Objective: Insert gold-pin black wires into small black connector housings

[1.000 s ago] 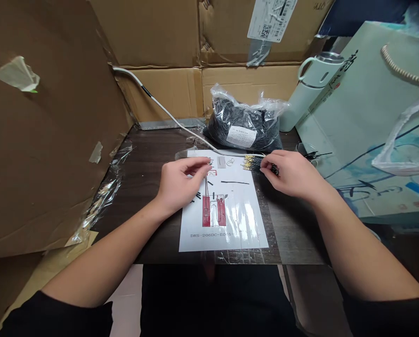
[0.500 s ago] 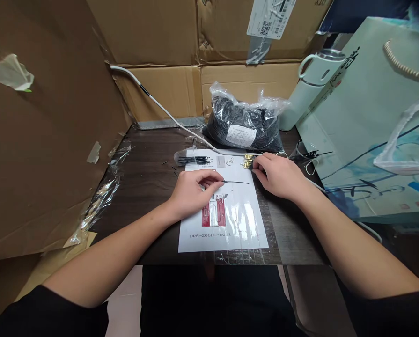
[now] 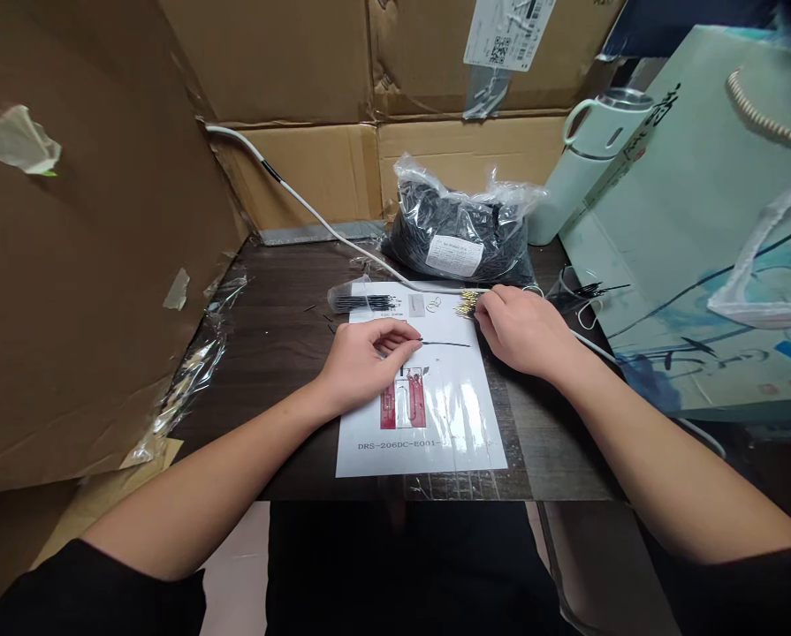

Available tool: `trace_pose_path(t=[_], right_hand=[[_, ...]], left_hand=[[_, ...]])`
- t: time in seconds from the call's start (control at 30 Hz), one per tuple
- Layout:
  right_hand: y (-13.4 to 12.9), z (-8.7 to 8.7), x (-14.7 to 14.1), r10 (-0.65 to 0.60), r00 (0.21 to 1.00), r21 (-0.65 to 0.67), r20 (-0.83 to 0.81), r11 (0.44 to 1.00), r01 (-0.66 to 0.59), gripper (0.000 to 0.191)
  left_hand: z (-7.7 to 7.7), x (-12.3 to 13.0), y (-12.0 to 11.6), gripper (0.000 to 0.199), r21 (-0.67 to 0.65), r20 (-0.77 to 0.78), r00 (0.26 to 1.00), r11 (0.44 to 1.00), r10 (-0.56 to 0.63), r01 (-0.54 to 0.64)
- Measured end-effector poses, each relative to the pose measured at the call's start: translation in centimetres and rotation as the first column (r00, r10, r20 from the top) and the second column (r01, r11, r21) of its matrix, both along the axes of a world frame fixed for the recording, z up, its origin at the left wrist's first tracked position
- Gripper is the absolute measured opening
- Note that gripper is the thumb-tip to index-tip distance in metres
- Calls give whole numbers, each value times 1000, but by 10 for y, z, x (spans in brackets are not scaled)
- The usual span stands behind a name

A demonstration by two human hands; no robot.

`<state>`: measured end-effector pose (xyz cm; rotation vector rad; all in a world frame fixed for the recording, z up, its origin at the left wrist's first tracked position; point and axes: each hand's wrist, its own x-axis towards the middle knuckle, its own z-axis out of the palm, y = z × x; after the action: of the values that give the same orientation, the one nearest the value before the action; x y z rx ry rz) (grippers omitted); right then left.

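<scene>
With the left hand (image 3: 368, 362), thumb and forefinger drawn together at the tips, pinches the left end of a thin, straight black wire (image 3: 448, 344). Points the wire's free end rightward, over the upper half of a white printed paper sheet (image 3: 422, 458). With the right hand (image 3: 524, 327), curls bent fingers over a bundle of gold-tipped black wires (image 3: 466, 305) at the sheet's upper right corner. Cannot tell the grip there, with the fingertips hidden.

Has, just below and right of the left hand, a red-and-white printed figure (image 3: 416, 402) on the sheet. Has, beyond that hand, a clear plastic cup (image 3: 343, 292) on its side, with a row of thin black rods (image 3: 368, 303) reaching onto the sheet. Between these rods and the bundle, has a small pale grey rectangle (image 3: 416, 305) and some thin pale loops (image 3: 433, 304).

Farther back on the dark wood-grained table (image 3: 262, 380), has a clear plastic bag (image 3: 458, 216) packed with black strands, with a white cable (image 3: 308, 203) slanting in front. Beside the bag, has a white handled bottle (image 3: 571, 190); past the right hand, a second clear plastic cup (image 3: 560, 284) and a pale green paper bag (image 3: 706, 203).
</scene>
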<state>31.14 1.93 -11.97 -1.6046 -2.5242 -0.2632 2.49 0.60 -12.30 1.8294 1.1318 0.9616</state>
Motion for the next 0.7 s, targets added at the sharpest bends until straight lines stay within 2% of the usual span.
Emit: trace_pose_path(t=[0.13, 0.27, 0.4, 0.7], right_hand=[[-8, 4, -2, 103, 968, 56, -227, 994, -93, 16], [-24, 10, -14, 328, 828, 93, -455, 942, -322, 10], [-31, 9, -23, 394, 791, 82, -468, 911, -405, 10], [-31, 4, -25, 391, 791, 70, -470, 910, -408, 10]], left_hand=[[-2, 1, 0, 17, -121, 92, 996, 993, 6, 6], [-3, 3, -1, 19, -189, 170, 985, 981, 2, 31], [-2, 4, -2, 17, -176, 175, 984, 983, -12, 43], [2, 5, -3, 15, -122, 135, 989, 990, -53, 69]])
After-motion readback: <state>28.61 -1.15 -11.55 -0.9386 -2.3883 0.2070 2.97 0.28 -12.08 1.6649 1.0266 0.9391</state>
